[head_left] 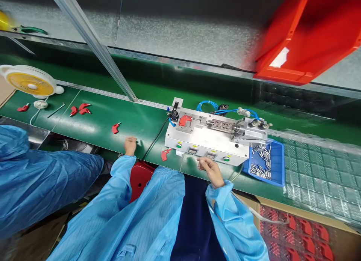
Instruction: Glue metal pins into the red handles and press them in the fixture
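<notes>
Red part (184, 120) sits on the machine (207, 141); a separate red piece (164, 155) lies near the bench (149, 120) edge — a dragging sleeve (122, 175) could knock it off. Left hand (130, 145) and right hand (211, 171) are apart — grip cannot be determined.

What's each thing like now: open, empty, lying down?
Left grip: nothing seen in it
Right grip: curled, nothing seen in it
Machine: red part sits in it
Loose red parts: lying on bench
Blue tray: open, holding metal pins
Carton: open, holding packed red parts
Fan: can't tell if spinning
</notes>
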`<action>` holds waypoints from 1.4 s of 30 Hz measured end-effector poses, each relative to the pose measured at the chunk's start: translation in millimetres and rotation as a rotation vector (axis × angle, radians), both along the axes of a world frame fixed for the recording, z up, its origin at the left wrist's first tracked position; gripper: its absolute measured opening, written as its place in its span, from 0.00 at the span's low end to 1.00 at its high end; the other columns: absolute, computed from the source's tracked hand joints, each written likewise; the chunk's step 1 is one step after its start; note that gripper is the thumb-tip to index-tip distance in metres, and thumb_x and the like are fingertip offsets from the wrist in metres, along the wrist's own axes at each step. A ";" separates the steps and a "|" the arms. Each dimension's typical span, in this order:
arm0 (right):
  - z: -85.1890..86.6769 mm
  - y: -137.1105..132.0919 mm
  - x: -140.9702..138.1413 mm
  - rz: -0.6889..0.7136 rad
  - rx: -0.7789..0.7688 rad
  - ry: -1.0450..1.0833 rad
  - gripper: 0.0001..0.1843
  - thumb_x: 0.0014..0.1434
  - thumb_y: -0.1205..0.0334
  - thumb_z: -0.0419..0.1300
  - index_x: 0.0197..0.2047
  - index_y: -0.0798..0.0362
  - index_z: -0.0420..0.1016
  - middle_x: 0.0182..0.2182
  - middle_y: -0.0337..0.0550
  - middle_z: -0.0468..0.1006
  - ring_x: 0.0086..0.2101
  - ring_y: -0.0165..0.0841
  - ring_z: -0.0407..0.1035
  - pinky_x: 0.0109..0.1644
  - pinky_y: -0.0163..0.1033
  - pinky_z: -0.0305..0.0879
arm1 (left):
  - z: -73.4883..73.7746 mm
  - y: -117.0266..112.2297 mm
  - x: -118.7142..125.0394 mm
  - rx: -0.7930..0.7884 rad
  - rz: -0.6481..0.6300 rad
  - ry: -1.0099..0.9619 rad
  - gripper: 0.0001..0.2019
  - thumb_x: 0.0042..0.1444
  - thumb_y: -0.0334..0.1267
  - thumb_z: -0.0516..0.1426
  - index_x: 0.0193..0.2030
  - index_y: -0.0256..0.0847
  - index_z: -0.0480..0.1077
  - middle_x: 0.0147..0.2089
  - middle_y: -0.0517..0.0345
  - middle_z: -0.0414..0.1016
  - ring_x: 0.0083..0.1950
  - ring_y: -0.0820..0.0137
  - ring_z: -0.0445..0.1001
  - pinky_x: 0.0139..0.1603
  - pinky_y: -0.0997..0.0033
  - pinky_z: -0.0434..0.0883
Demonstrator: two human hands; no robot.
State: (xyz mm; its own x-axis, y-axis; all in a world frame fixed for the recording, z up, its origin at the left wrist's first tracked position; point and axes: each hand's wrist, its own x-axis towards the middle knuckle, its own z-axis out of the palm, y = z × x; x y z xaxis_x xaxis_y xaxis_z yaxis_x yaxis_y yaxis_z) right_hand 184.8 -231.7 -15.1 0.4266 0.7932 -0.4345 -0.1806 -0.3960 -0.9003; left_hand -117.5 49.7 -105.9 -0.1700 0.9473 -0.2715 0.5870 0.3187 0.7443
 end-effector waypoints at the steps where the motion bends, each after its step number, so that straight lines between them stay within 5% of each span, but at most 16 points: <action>1: -1.7 -1.7 -1.1 -0.007 -0.006 0.005 0.32 0.53 0.26 0.66 0.36 0.50 0.80 0.27 0.40 0.77 0.31 0.36 0.73 0.40 0.44 0.73 | -3.6 -12.3 8.4 -0.029 -0.088 0.027 0.06 0.64 0.38 0.59 0.45 0.41 0.69 0.34 0.59 0.73 0.35 0.67 0.76 0.44 0.64 0.74; 7: -10.6 -0.7 -8.7 -0.026 -0.024 0.048 0.34 0.50 0.25 0.67 0.36 0.50 0.80 0.26 0.40 0.77 0.31 0.35 0.73 0.39 0.43 0.74 | -8.7 -91.6 54.6 -0.004 -0.572 0.227 0.20 0.58 0.44 0.67 0.55 0.41 0.72 0.54 0.45 0.74 0.57 0.52 0.75 0.57 0.56 0.72; 13: -10.0 8.2 -14.5 -0.013 -0.025 0.058 0.34 0.49 0.25 0.68 0.36 0.50 0.80 0.27 0.40 0.77 0.31 0.35 0.73 0.41 0.45 0.76 | 4.8 -108.4 65.8 0.067 -0.934 0.569 0.18 0.68 0.47 0.58 0.58 0.39 0.71 0.58 0.40 0.71 0.59 0.51 0.71 0.59 0.53 0.68; 21: -7.4 8.2 -18.4 -0.032 -0.023 0.069 0.33 0.49 0.26 0.69 0.34 0.49 0.79 0.26 0.40 0.76 0.30 0.35 0.72 0.40 0.45 0.74 | 1.9 -105.1 69.0 -0.057 -0.958 0.596 0.12 0.67 0.36 0.56 0.56 0.41 0.70 0.56 0.45 0.70 0.51 0.58 0.77 0.49 0.62 0.72; 37: -15.3 -6.7 -27.5 -0.098 -0.011 0.090 0.31 0.49 0.28 0.69 0.33 0.50 0.78 0.24 0.37 0.75 0.28 0.33 0.71 0.38 0.42 0.72 | -3.5 -120.2 66.4 -0.013 -1.031 0.545 0.13 0.67 0.37 0.57 0.56 0.42 0.71 0.57 0.47 0.72 0.50 0.60 0.79 0.48 0.63 0.74; 42: -6.4 -31.9 2.7 -0.238 0.004 0.029 0.30 0.49 0.29 0.69 0.34 0.50 0.78 0.24 0.37 0.75 0.28 0.33 0.72 0.37 0.41 0.72 | -8.8 -120.4 55.1 0.011 -1.075 0.530 0.15 0.67 0.37 0.54 0.58 0.40 0.70 0.56 0.45 0.73 0.49 0.57 0.78 0.48 0.60 0.74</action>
State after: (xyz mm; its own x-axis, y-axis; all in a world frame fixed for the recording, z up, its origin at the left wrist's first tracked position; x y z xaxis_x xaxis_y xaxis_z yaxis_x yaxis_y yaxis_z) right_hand 187.5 -263.6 -21.5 0.5888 0.6738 -0.4465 -0.2945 -0.3357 -0.8948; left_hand -62.4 -70.8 -114.7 0.6212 0.6749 -0.3982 0.7835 -0.5272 0.3288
